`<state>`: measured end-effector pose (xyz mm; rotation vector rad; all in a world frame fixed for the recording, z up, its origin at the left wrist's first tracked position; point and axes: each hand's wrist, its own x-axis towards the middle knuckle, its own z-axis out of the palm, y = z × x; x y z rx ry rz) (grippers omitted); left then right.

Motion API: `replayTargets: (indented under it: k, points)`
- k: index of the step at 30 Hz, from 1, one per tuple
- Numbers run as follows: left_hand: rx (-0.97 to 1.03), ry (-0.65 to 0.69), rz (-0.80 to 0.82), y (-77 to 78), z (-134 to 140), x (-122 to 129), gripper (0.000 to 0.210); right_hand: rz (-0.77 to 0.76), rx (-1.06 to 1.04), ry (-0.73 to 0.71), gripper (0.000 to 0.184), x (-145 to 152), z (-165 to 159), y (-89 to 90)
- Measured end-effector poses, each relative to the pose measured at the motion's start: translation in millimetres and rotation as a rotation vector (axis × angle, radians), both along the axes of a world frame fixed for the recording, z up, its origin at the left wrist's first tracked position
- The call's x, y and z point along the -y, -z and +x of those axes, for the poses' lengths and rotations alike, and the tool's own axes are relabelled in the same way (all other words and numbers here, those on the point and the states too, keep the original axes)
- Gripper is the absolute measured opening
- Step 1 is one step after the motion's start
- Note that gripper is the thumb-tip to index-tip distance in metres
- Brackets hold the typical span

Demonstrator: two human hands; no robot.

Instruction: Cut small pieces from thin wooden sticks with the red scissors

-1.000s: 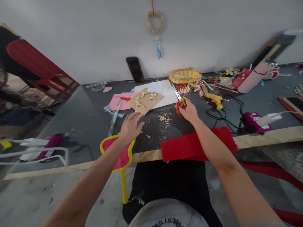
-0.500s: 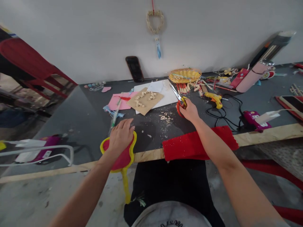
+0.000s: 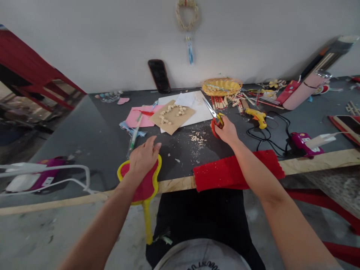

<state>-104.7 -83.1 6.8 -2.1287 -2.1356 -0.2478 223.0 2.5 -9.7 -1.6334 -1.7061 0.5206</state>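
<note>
My right hand (image 3: 227, 131) is closed around the handles of a pair of scissors (image 3: 214, 115), red and yellow, with the blades pointing up and away over the table. My left hand (image 3: 144, 155) hovers at or rests on a yellow-rimmed, dark pink paddle shape with a handle (image 3: 142, 189), its fingers loosely bent and holding nothing visible. Small cut pale pieces (image 3: 198, 138) lie scattered between the hands. Beyond them, a brown card (image 3: 176, 125) carries a curved row of pale pieces and overlaps a white sheet (image 3: 201, 112) and pink paper (image 3: 131, 119).
A yellow glue gun (image 3: 257, 117) with a black cord lies to the right, near a woven basket (image 3: 222, 87). Red cloth (image 3: 219, 174) hangs over the front edge. A phone (image 3: 159, 77) leans on the wall; a pink bottle (image 3: 306, 90) stands far right.
The view has shifted slightly. My left hand's fingers have spread and lifted a little, while my right hand keeps the scissors in nearly the same place.
</note>
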Motion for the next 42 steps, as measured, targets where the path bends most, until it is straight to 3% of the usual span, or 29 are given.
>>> replayTargets:
  k: [2, 7, 16, 18, 22, 26, 30, 34, 37, 42]
  points:
    - [-0.042, -0.07, -0.033, -5.7, 5.2, -3.4, 0.051, 0.001, 0.007, -0.002, 0.03, -0.1, 0.0, 0.2]
    - [-0.112, -0.073, -0.138, -13.6, 9.6, -16.7, 0.057, -0.005, 0.023, -0.005, 0.028, -1.3, 0.2, 1.3]
    - [-0.13, 0.151, -0.232, -33.5, 22.2, -35.3, 0.053, 0.012, 0.063, -0.026, 0.031, -4.6, 1.1, 8.2]
    - [-0.163, 0.161, -0.217, -31.3, 22.3, -46.5, 0.053, 0.002, 0.073, -0.026, 0.032, -4.9, 1.2, 8.7]
    - [-0.169, 0.164, -0.217, -12.3, 13.6, -66.4, 0.051, -0.001, 0.103, -0.034, 0.031, -4.7, 0.5, 6.8]
    - [-0.133, 0.152, -0.042, -2.5, 4.4, -70.8, 0.051, -0.019, 0.163, -0.045, 0.03, -3.4, -1.9, 2.9]
    - [0.029, 0.205, 0.169, -15.4, 14.2, -74.1, 0.043, -0.022, 0.256, -0.083, 0.03, -1.2, -4.5, 0.2]
    - [0.288, 0.268, 0.377, -24.6, 46.8, -86.4, 0.037, -0.015, 0.305, -0.088, 0.037, -0.3, -6.0, 0.9]
    - [0.412, 0.323, 0.465, -14.9, 69.0, -93.5, 0.038, 0.016, 0.351, -0.08, 0.043, 0.4, -6.4, 1.4]
    - [0.424, 0.429, 0.411, 7.6, 76.1, -92.5, 0.036, 0.042, 0.549, -0.086, 0.049, 2.1, -7.3, -0.3]
